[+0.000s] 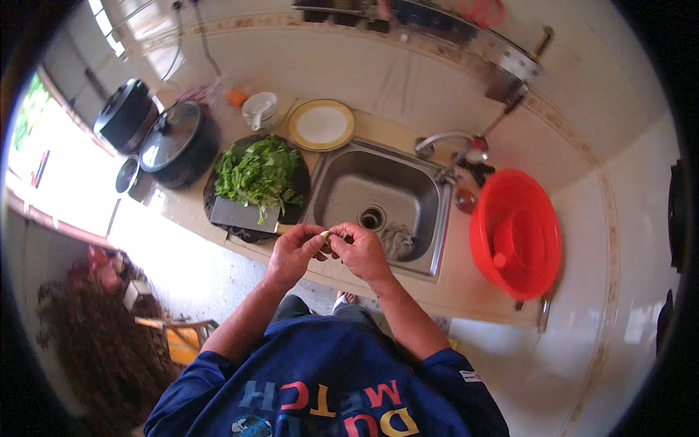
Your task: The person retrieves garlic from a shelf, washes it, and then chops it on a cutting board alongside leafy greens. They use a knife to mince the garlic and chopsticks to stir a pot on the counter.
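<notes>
My left hand [294, 252] pinches a small pale piece, apparently a garlic clove [325, 234], between thumb and forefinger. The fingertips of my right hand [360, 252] close in on the clove from the other side, and both hands are held above the front edge of the sink. Hidden by the fingers, the clove's lower end cannot be made out. To the left, chopped leafy greens [256, 172] are heaped on a dark round chopping board [303, 183]. A cleaver [243, 214] lies flat along the board's near side, its handle reaching towards my left hand.
The steel sink [355, 169] holds a greyish crumpled cloth or scrubber [398, 241] by its drain. A faucet [448, 139] arches over the back right corner. Red plastic basins [480, 251] stand right. Behind are a yellow-rimmed plate [322, 124] and white bowls [261, 106]; a lidded pot [183, 158] stands left.
</notes>
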### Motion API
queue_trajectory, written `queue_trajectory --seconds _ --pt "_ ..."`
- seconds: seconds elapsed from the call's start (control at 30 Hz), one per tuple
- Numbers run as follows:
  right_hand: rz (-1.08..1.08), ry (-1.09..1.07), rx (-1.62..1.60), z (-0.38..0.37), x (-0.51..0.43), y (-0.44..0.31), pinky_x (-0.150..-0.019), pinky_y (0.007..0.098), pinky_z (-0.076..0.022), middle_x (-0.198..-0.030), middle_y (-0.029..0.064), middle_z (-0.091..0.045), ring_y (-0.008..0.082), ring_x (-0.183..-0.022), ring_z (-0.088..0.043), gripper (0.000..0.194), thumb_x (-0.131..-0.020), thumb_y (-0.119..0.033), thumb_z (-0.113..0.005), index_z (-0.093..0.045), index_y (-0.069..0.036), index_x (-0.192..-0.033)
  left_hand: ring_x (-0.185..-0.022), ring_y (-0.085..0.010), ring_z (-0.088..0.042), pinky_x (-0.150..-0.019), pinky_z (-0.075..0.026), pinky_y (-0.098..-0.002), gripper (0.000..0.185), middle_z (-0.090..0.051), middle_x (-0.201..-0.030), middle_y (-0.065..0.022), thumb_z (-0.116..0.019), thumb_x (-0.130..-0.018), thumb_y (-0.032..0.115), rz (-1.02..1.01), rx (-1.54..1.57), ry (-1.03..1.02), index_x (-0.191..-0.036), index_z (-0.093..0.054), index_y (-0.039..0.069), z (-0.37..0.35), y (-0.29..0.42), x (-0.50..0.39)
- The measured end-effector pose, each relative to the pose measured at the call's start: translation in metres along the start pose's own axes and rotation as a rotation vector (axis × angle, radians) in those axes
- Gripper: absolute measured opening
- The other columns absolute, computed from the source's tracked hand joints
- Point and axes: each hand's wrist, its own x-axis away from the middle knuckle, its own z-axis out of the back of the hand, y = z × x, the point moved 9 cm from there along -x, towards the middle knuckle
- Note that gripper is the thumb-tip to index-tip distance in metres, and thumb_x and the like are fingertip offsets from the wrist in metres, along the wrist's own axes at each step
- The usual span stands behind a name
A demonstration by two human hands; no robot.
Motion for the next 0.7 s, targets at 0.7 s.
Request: queue_trajectory --seconds 0.7 --pt "-0.134 0.539 -0.26 -0.01 0.236 0.024 -0.058 0.0238 -0.0505 -0.081 0.0037 -0.068 0.0082 -0.066 -0.06 0.015 -0.095 -0.009 -0.067 -0.067 -0.001 -0.107 -0.091 -0.0228 -0.07 -0.077 -0.06 -0.035 0.022 -0.069 -0.104 -0.0127 -0.057 -0.103 0.012 0.36 0.292 -0.681 -0.119 -0.06 -0.003 -0.078 -0.06 0.146"
